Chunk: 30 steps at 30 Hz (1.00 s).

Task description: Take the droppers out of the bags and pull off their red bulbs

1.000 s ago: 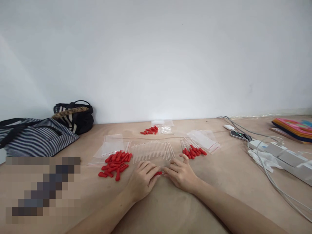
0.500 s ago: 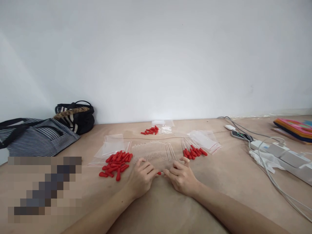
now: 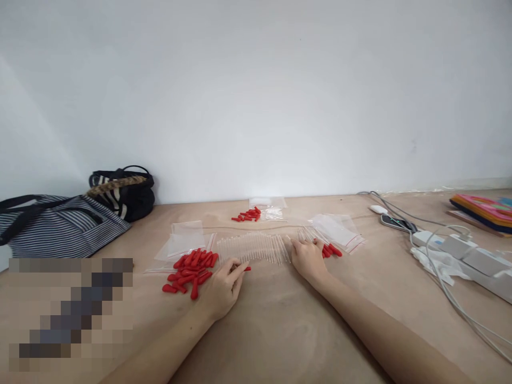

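Observation:
My left hand (image 3: 227, 285) is closed on a red rubber dropper bulb (image 3: 247, 269), which sticks out past the fingertips. Just left of it lies a heap of red bulbs (image 3: 188, 276). My right hand (image 3: 310, 261) is lowered at the right end of a row of thin glass tubes (image 3: 252, 248). Its fingers are bent together, and what they hold, if anything, is hidden. Behind and beside that hand lie glass droppers fitted with red bulbs (image 3: 331, 250), partly covered by it.
Clear zip bags lie at the left (image 3: 186, 237) and right (image 3: 336, 229). Farther back are small red bulbs (image 3: 248, 215) beside a bag of short tubes (image 3: 274, 213). A power strip (image 3: 464, 253) with cables stands right; a striped bag (image 3: 72, 226) and black bag (image 3: 134, 197) stand left.
My hands have come apart. The right moved up and right to the tubes and fitted droppers; the left shifted slightly left and now shows a red bulb at its fingertips.

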### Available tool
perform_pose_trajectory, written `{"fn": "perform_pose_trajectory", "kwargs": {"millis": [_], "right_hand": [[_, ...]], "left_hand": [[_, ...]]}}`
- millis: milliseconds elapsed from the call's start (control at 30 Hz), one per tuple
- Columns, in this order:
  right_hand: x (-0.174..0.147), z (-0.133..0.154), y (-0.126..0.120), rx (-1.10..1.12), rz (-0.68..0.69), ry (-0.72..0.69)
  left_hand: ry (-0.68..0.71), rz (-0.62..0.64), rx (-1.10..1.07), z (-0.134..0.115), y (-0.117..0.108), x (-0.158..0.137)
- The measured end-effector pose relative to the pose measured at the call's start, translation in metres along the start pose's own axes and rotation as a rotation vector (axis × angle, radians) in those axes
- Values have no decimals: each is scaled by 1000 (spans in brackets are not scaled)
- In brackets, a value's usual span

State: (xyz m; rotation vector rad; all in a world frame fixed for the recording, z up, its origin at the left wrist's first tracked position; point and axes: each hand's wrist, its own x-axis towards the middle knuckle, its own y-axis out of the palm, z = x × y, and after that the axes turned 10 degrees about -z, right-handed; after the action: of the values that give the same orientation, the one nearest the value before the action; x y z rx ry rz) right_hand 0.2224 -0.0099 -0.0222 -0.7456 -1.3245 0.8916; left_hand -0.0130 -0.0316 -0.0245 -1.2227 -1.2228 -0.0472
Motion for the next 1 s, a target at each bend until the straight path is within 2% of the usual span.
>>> {"fn": "perform_pose_trajectory", "kwargs": {"millis": [133,300,433,500,700,900,1000], "right_hand": [[20,9,7,-8,26,31],[23,16,11,-2,51,54],[19,16,9,9,61,49],[17,16,8,15,59,49],[15,18,9,39,33,35],[12,12,2,38,-35,44],[4,0,-6,46,-166,19]], "left_hand": [[-18,17,-1,1,-2,0],[-32,-10,47,-3,-7,3],[-11,-109,217,4,-21,8],[-33,-117,288,13,-33,10],[-95,-38,344,39,-59,6],[-109,39,367,46,-58,3],[-109,51,383,46,-57,2]]}}
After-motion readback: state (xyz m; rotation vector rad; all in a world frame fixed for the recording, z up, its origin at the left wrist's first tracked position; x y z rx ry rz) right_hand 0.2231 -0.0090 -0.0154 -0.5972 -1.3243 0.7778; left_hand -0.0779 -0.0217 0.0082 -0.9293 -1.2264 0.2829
